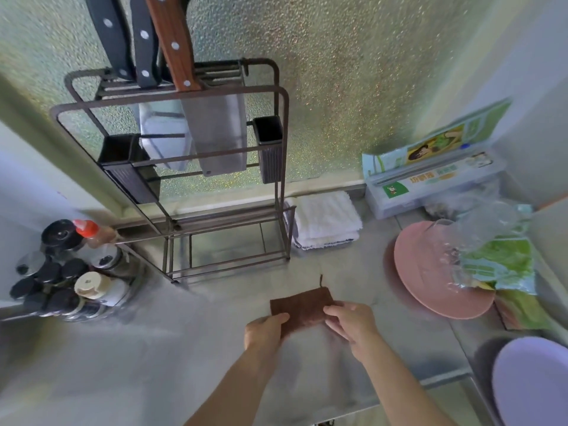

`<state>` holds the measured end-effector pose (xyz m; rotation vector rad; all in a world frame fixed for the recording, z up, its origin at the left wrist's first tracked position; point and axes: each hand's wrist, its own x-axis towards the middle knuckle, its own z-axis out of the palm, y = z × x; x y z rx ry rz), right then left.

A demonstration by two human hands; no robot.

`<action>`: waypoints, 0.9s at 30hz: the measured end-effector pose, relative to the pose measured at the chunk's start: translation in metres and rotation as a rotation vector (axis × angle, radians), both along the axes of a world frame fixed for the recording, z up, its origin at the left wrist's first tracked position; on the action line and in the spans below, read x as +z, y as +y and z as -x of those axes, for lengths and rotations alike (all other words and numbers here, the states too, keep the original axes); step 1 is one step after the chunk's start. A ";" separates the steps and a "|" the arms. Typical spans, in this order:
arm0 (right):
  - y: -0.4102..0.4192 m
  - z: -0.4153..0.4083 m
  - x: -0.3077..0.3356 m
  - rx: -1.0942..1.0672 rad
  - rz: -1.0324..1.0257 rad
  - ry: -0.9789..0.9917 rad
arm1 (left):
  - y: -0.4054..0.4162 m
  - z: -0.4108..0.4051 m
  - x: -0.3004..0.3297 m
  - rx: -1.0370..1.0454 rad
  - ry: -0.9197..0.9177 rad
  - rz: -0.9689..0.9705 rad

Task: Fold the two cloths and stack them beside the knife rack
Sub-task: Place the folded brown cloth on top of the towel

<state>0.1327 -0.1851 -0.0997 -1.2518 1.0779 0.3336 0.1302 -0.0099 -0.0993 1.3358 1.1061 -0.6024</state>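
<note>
A small brown cloth [302,307], folded into a rectangle with a loop at its far corner, lies on the grey counter in front of me. My left hand [266,332] grips its near left edge. My right hand [352,322] pinches its right edge. A folded white cloth [325,219] rests against the back wall, touching the right side of the dark metal knife rack [215,192]. The rack holds several knives, among them a cleaver with a wooden handle.
Spice jars and bottles [67,269] crowd the left of the counter. A pink plate [430,275] with a clear glass bowl and a green bag sits at right. Cling-film boxes [430,182] line the back right. A lilac plate [534,382] lies at the lower right.
</note>
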 end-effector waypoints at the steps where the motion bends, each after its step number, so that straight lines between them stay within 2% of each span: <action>1: -0.005 0.000 0.005 0.001 -0.029 0.008 | -0.002 0.001 0.005 0.009 -0.014 0.013; 4: -0.027 -0.003 0.016 0.026 -0.069 0.007 | -0.022 -0.005 0.020 0.037 -0.089 0.024; 7: -0.056 -0.026 0.031 -0.003 -0.045 -0.074 | -0.057 -0.025 0.039 -0.013 -0.231 -0.065; 11: -0.095 -0.100 0.055 0.001 0.028 -0.225 | -0.110 -0.077 0.072 -0.216 -0.508 -0.375; 14: -0.108 -0.158 0.066 0.128 0.212 -0.281 | -0.134 -0.124 0.083 -0.306 -0.684 -0.565; 17: -0.100 -0.194 0.068 0.227 0.361 -0.316 | -0.138 -0.164 0.075 -0.337 -0.701 -0.712; 20: -0.091 -0.212 0.053 0.382 0.481 -0.319 | -0.132 -0.185 0.058 -0.390 -0.643 -0.794; 24: -0.090 -0.210 0.026 0.583 0.638 -0.340 | -0.124 -0.183 0.038 -0.516 -0.563 -0.897; 27: -0.093 -0.206 0.017 0.635 0.721 -0.333 | -0.126 -0.178 0.032 -0.556 -0.607 -0.964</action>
